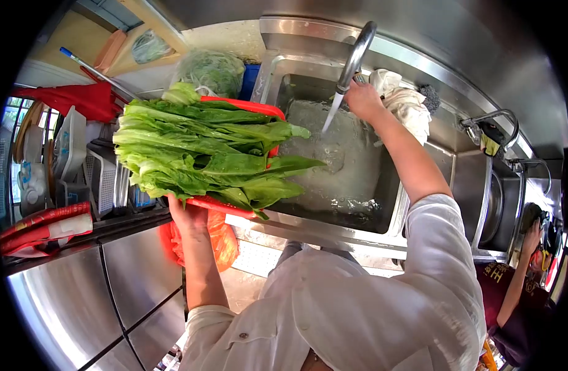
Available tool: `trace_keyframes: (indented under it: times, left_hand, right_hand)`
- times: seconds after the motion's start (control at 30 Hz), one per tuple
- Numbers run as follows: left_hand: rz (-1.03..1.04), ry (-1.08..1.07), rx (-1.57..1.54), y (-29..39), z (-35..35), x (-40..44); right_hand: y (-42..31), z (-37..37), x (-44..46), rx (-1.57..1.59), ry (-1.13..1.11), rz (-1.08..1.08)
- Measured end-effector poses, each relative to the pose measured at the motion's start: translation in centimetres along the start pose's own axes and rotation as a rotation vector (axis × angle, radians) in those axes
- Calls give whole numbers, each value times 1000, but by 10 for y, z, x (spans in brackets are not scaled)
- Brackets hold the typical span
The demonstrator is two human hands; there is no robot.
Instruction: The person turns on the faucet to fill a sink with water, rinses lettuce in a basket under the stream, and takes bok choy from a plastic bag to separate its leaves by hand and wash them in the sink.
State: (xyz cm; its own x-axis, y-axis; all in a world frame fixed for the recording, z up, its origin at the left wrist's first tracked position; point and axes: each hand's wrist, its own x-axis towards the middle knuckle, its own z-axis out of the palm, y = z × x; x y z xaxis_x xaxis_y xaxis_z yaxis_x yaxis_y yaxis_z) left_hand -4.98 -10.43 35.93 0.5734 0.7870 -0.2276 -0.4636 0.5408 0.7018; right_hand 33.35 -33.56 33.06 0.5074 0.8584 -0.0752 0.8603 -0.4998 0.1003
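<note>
At the sink (333, 236), we hold one red basket (253, 107), left hand (190, 217) beneath; greens (191, 142), likely soft, slippery, best carried by basket rim; right hand (364, 100) near tap (357, 54), finger closure unclear.

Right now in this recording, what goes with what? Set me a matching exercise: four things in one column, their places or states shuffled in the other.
Things
1. Greens
2. Tap
3. Left hand
4. Right hand

Places or states
A. Beside the spout, over the sink
B. Lying on the basket
C. Holding the basket's near edge
D. Running, its water falling into the sink

Right pairs: 1-B, 2-D, 3-C, 4-A
</note>
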Motion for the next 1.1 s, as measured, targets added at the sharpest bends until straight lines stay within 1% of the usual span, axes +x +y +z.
trace_keyframes:
  times: [0.07, 0.1, 0.2, 0.23, 0.27, 0.33, 0.37, 0.4, 0.47, 0.5, 0.53, 0.6, 0.63, 0.67, 0.73, 0.77, 0.8, 0.87, 0.9, 0.93, 1.0, 1.1]
  left_hand:
    - [-31, -42, -15, -3, 3, -3]
    - [-40, -5, -26, -5, 2, -3]
    - [-72, 8, -27, -9, 0, 0]
    - [-75, 9, -29, -10, 0, 1]
    - [-74, -8, -29, -10, 2, 1]
    - [-80, -23, -24, -11, 5, 1]
    - [-67, -30, -16, -11, 5, 1]
    - [-56, -35, -7, -11, 7, 2]
    - [-54, -10, 16, -12, 7, 2]
    - [-52, -15, 25, -12, 6, 3]
    - [-51, -19, 34, -12, 5, 3]
    - [-63, -17, 57, -13, 9, 3]
    - [-61, 12, 73, -13, 10, 2]
    - [-56, 39, 88, -12, 12, 1]
    - [-55, 69, 101, -14, 17, -1]
    - [-58, 65, 87, -14, 17, -1]
    - [-62, 59, 73, -13, 16, 0]
    - [-46, 45, 80, -13, 10, 0]
    - [-35, 52, 95, -13, 8, 0]
    - [-23, 58, 109, -13, 7, 0]
    - [-16, 66, 107, -14, 12, -1]
    - [-29, 52, 66, -16, 19, -1]
  right_hand:
    - [2, -4, 14, 52, -159, 138]
    - [8, 1, 18, 126, -74, 127]
    - [15, 3, 25, 180, -71, 170]
    - [27, 26, 29, 293, 100, 131]
    - [33, 31, 29, 294, 95, 132]
    - [41, 42, 30, 501, 237, 266]
    - [40, 42, 31, 598, 379, 256]
    - [40, 43, 29, 600, 374, 262]
    - [35, 35, 23, 750, 421, 419]
    - [35, 30, 24, 919, 347, 449]
    - [36, 34, 25, 925, 336, 457]
    - [38, 43, 26, 1094, 397, 367]
    - [40, 48, 23, 1111, 445, 326]
    - [38, 46, 18, 1122, 432, 330]
    - [35, 41, 6, 1279, 522, 424]
    - [42, 63, 14, 1386, 694, 312]
    - [47, 57, 8, 1261, 521, 458]
    - [50, 69, 13, 881, 744, 308]
    - [47, 70, 7, 809, 723, 338]
    - [47, 70, 4, 809, 721, 339]
    - [47, 64, 1, 366, 732, 247]
    - [45, 60, 2, 308, 704, 248]
